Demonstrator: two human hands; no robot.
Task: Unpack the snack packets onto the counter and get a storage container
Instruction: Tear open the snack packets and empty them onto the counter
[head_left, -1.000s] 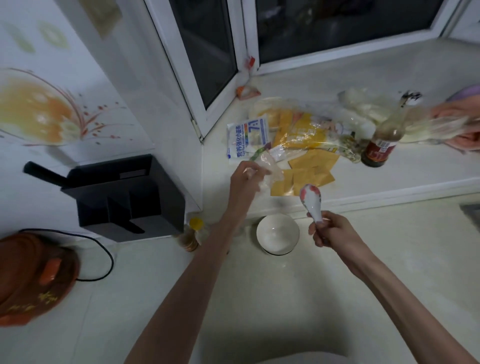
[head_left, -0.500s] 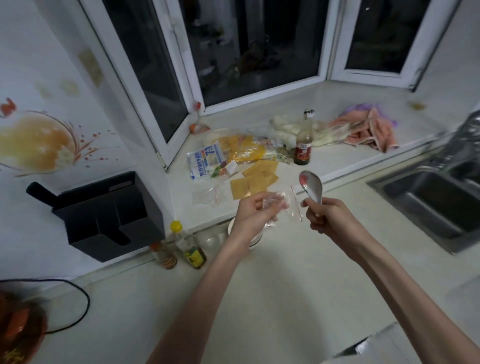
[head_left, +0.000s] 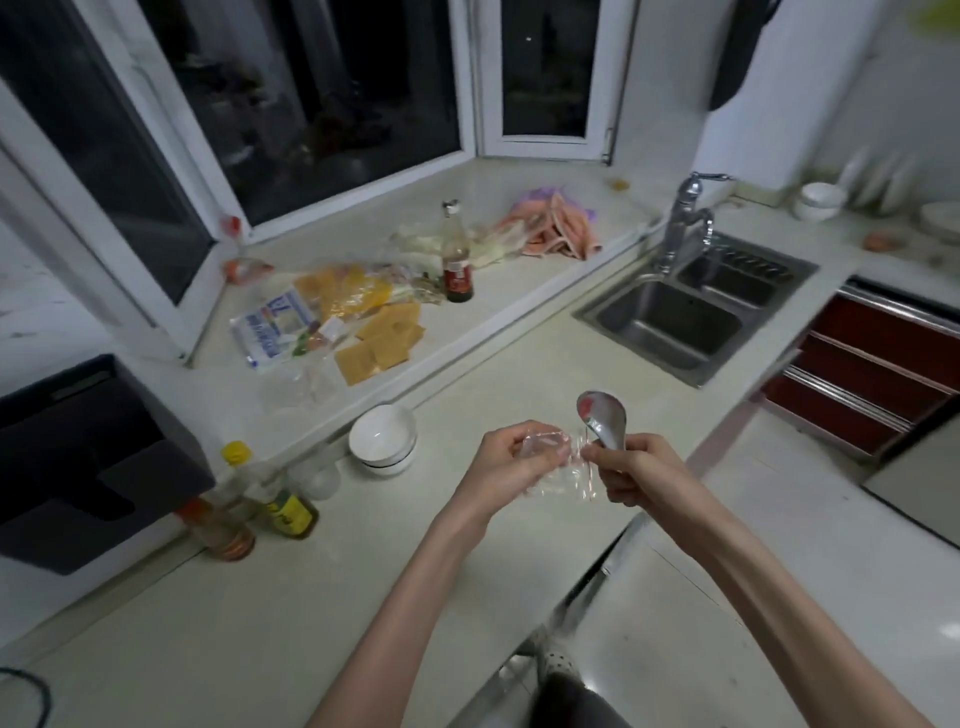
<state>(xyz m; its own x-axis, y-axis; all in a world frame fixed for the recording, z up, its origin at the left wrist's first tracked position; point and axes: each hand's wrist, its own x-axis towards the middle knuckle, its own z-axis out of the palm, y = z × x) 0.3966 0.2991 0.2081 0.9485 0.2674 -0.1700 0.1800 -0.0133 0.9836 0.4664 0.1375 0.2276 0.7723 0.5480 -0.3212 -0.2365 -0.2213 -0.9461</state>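
Observation:
My left hand (head_left: 511, 460) grips a small clear plastic bag (head_left: 558, 467) above the pale counter (head_left: 322, 582). My right hand (head_left: 631, 470) holds a white ceramic spoon (head_left: 602, 418) upright and also pinches the bag's right edge. Several flat yellow snack packets (head_left: 382, 340) lie on the window ledge beside a yellow bag (head_left: 345, 288) and a white-and-blue packet (head_left: 275, 327). A white bowl (head_left: 383, 439) stands on the counter left of my hands.
A dark sauce bottle (head_left: 457, 260) stands on the ledge near pink cloths (head_left: 558, 228). A double steel sink (head_left: 691, 312) with a tap sits at right. Small bottles (head_left: 283, 506) and a black rack (head_left: 88, 462) are at left. Red drawers (head_left: 872, 374) are at far right.
My left hand picked a clear bag off the ledge and drew it back to my right hand. My view lifted and swung right, showing the sink.

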